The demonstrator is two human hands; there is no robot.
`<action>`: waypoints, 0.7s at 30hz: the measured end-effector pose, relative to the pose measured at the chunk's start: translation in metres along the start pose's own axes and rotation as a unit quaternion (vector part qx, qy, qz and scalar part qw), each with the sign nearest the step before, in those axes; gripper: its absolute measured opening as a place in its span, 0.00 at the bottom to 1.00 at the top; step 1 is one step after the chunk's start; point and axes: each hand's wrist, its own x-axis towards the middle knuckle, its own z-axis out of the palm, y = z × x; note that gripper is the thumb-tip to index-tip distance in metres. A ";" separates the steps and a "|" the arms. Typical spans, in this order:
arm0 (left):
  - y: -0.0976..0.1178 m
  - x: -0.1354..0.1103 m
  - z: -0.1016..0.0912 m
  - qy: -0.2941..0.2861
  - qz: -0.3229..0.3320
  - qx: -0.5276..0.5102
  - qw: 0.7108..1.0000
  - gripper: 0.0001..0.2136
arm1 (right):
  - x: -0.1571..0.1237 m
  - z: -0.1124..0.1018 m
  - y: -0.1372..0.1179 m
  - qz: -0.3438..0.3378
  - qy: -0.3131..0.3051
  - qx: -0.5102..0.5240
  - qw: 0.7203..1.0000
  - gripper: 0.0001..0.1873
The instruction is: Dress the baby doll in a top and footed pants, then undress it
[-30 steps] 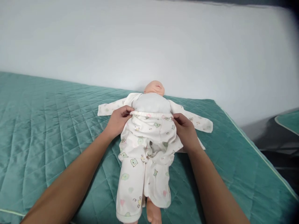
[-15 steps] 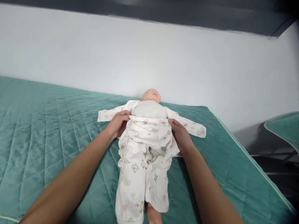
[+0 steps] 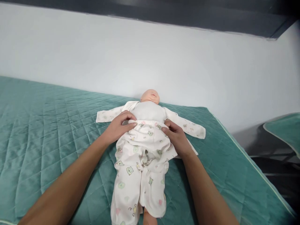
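Note:
A baby doll (image 3: 150, 96) lies on its back, its head toward the wall, its grey-white cloth belly (image 3: 148, 112) bare. White baby pants (image 3: 138, 147) printed with green and pink animals cover its hips and legs; an opening shows at the crotch, and one foot end pokes out of a leg. My left hand (image 3: 122, 125) pinches the elastic waistband at its left side. At the right side of the waistband, my right hand (image 3: 175, 134) grips the cloth between thumb and fingers. A matching shirt (image 3: 191, 127) lies spread open under the doll, both sleeves stretched outward.
The doll rests on a green quilted bedcover (image 3: 58, 131) with a pale piped edge at the right. Behind stands a white wall (image 3: 145, 56), below a dark overhead beam (image 3: 150, 12). Another green padded surface (image 3: 284, 131) is at the far right.
Both hands have shifted inward on the waistband, thumbs now over its front. The waistband sits slightly lower and the pants have moved a little to the left in view.

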 end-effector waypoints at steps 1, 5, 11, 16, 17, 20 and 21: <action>0.001 0.000 0.000 -0.009 -0.005 0.023 1.000 0.08 | 0.000 0.001 -0.001 -0.012 -0.006 -0.015 1.000 0.19; 0.002 0.000 0.000 0.007 0.013 0.125 0.992 0.09 | 0.000 0.005 -0.005 -0.064 0.011 -0.051 0.997 0.19; 0.006 -0.001 0.001 -0.016 0.052 0.142 0.988 0.09 | 0.000 0.008 0.001 -0.087 0.060 -0.064 0.992 0.16; 0.007 0.000 0.005 -0.018 0.062 0.140 0.988 0.09 | 0.001 0.008 0.005 -0.019 0.096 -0.068 0.993 0.16; 0.007 0.000 0.007 -0.014 0.052 0.143 0.988 0.09 | 0.001 0.008 0.005 -0.015 0.097 -0.077 0.992 0.16; 0.004 0.007 0.011 0.010 0.006 0.169 0.985 0.09 | 0.005 0.010 0.004 -0.016 0.116 -0.117 0.986 0.19; 0.003 0.011 0.012 0.021 -0.010 0.180 0.983 0.09 | 0.007 0.011 0.004 -0.016 0.126 -0.132 0.983 0.20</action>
